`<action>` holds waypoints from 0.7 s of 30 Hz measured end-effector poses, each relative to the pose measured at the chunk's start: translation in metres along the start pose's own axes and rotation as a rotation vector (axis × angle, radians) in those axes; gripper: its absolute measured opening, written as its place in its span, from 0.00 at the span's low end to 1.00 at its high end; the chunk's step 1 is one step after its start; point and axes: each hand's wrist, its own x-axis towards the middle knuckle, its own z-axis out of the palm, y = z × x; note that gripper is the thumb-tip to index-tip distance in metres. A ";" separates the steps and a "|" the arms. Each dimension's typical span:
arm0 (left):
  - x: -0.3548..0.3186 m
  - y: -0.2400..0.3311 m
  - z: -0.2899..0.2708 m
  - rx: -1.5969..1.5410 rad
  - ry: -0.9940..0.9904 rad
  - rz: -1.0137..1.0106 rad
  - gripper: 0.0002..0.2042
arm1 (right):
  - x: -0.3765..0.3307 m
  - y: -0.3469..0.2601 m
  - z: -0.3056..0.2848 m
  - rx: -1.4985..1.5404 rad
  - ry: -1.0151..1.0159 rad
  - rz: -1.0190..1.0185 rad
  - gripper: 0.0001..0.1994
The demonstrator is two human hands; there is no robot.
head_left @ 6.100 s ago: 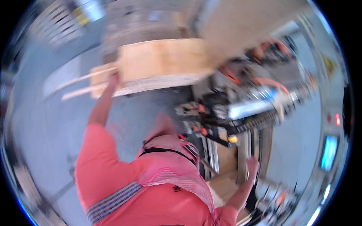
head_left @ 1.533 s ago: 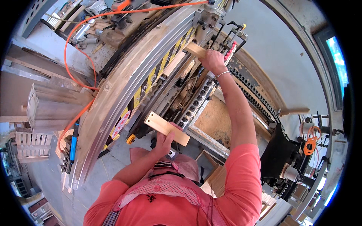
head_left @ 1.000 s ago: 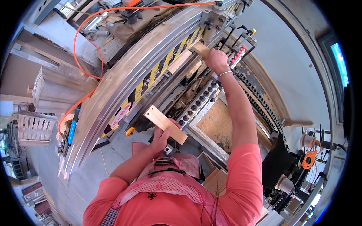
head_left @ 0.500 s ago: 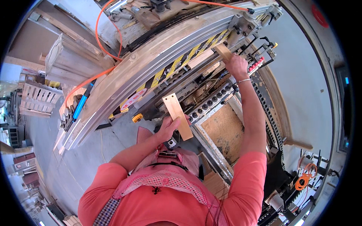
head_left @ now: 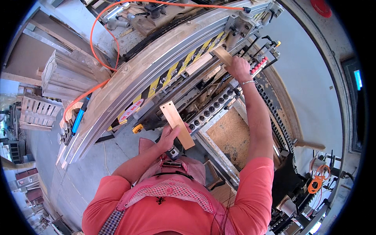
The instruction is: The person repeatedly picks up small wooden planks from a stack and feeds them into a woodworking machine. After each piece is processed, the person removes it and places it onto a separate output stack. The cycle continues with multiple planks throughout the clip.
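Observation:
My left hand (head_left: 169, 137) is closed around a flat, pale wooden board (head_left: 172, 116) in front of my waist. Two small dark holes show near the board's far end. Farther off to the right, my right hand (head_left: 239, 69) grips the near end of another wooden board (head_left: 222, 55). That board reaches into the machine beside its black-and-yellow striped rail (head_left: 169, 80); whether it rests on anything there I cannot tell. Left of it, a third pale wooden piece (head_left: 199, 64) lies along the machine, apart from both hands.
A row of black round knobs (head_left: 212, 110) runs along the machine between my arms. Below it sits a sawdust-covered panel (head_left: 229, 135). Red knobs (head_left: 259, 66) stand just beyond my right wrist. An orange hose (head_left: 92, 36) loops over the wooden machine top (head_left: 105, 92).
The whole view has shifted slightly, with the machine sitting a little farther left in it. Both hands keep hold of their boards, in nearly the same places relative to the machine.

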 end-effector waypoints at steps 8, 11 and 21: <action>0.000 0.002 0.000 -0.014 0.006 -0.026 0.19 | 0.001 -0.002 -0.001 0.009 -0.027 -0.006 0.21; -0.001 0.003 -0.001 -0.018 0.019 -0.042 0.19 | -0.003 -0.005 -0.001 0.036 0.019 -0.006 0.22; 0.000 0.001 0.001 -0.023 0.026 -0.050 0.19 | -0.001 -0.006 0.003 0.002 0.060 -0.014 0.18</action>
